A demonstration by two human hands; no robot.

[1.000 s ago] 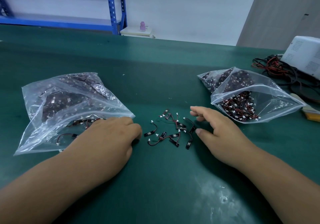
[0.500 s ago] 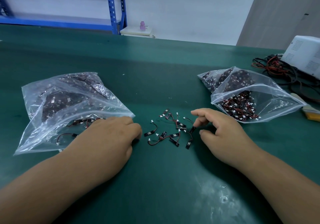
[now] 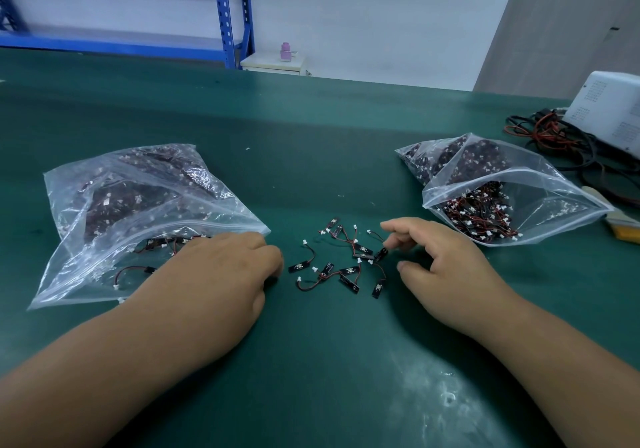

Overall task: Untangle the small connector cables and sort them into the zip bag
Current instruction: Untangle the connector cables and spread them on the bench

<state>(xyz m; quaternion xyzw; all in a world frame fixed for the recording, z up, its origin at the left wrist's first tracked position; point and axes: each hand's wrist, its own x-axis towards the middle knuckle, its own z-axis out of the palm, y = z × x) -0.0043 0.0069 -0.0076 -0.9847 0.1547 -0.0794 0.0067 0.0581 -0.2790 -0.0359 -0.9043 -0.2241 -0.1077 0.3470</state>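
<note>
Green bench mat [image 3: 311, 157]: right hand [image 3: 446, 267] has curled from flat, forefinger touching a small black-tabbed red-wire connector cable [image 3: 380, 255] at the loose pile's edge, thumb apart, pick starting; left hand [image 3: 214, 274] idles beside clear plastic zip bag [image 3: 138, 205], grip hidden.

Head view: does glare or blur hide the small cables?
Head view: glare streaks the left clear plastic zip bag, veiling its contents; the loose black-and-red connector cables on the green table look sharp; the blue metal shelf is soft.

A white device [image 3: 609, 112] and tangled wires [image 3: 554, 136] sit on the green table [image 3: 311, 129].
</note>
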